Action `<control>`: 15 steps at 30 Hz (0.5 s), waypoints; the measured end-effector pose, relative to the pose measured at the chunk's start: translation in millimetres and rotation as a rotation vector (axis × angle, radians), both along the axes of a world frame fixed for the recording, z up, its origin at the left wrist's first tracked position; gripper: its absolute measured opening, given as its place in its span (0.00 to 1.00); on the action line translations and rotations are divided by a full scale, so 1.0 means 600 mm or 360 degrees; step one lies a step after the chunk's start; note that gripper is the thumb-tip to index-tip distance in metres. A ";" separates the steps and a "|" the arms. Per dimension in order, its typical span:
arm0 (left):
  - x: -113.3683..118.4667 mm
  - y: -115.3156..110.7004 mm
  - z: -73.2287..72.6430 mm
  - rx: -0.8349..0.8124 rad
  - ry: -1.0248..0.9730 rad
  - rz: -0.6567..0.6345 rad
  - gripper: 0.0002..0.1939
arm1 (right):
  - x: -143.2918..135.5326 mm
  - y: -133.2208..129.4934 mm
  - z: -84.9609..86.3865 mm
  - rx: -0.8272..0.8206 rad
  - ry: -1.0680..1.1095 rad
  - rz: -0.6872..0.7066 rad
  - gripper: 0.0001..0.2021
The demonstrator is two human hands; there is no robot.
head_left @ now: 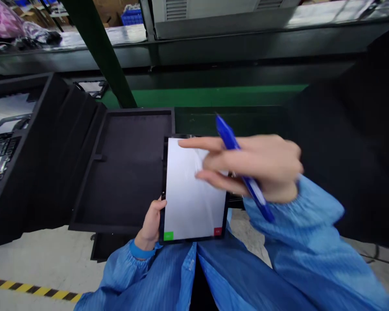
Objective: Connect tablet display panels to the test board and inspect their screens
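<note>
A tablet (194,207) with a black bezel shows a white screen, with a green box at its lower left and a red box at its lower right. My left hand (152,220) grips its left edge, thumb on the front and the other fingers hidden behind. Over the upper part of the screen is my right hand (259,160), slightly blurred, with a blue pen (227,131) held slantwise between its fingers. Its index finger stretches out near the screen's top left; whether it touches the glass I cannot tell.
Left of the tablet lies a black tray (132,160). Farther left, a stack of black trays (52,164) holds device parts. A green post (100,52) slants down behind them, and a metal ledge (246,39) crosses the back. Dark material (353,142) fills the right side.
</note>
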State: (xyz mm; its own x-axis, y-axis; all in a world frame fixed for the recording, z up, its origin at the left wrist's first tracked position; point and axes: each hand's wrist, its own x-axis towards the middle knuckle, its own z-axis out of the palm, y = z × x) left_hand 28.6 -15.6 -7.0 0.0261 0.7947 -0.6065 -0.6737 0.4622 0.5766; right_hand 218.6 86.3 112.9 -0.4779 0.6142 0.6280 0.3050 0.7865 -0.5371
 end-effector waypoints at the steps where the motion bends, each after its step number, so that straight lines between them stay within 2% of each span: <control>1: 0.005 0.003 0.006 -0.0015 0.0034 -0.0002 0.05 | -0.011 0.020 -0.001 0.0026 0.0027 -0.0011 0.17; 2: 0.008 0.005 0.012 -0.0036 0.0053 0.0005 0.04 | -0.017 0.036 -0.004 0.0068 0.0156 -0.0068 0.17; 4: 0.009 0.007 0.020 -0.0094 0.0050 0.0050 0.02 | -0.018 0.057 -0.017 -0.0016 0.0453 -0.0120 0.15; 6: 0.004 0.007 0.024 -0.0151 0.0031 0.0109 0.03 | -0.006 0.063 -0.036 -0.0191 0.0573 0.0023 0.07; 7: 0.001 0.007 0.024 -0.0166 0.0023 0.0143 0.03 | 0.001 0.062 -0.047 -0.0245 0.0480 0.0116 0.14; 8: -0.003 0.007 0.023 -0.0167 0.0014 0.0172 0.04 | 0.009 0.061 -0.057 -0.0244 0.0306 0.0184 0.27; 10: -0.008 0.008 0.022 -0.0160 0.0003 0.0210 0.06 | 0.020 0.057 -0.073 -0.0157 -0.0080 0.0208 0.47; 12: -0.010 0.008 0.020 -0.0158 0.0019 0.0247 0.07 | 0.026 0.055 -0.082 -0.0117 -0.0236 0.0174 0.51; 15: -0.012 0.006 0.023 -0.0123 0.0126 0.0331 0.10 | 0.027 0.064 -0.089 -0.0238 -0.0039 0.0257 0.46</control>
State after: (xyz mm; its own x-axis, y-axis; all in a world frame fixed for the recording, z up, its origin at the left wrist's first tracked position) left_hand 21.4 -11.7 6.5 -0.1833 0.7290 -0.6595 -0.7132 0.3631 0.5996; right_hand 234.7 124.5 59.7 -0.5918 0.6137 0.5226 0.1959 0.7384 -0.6453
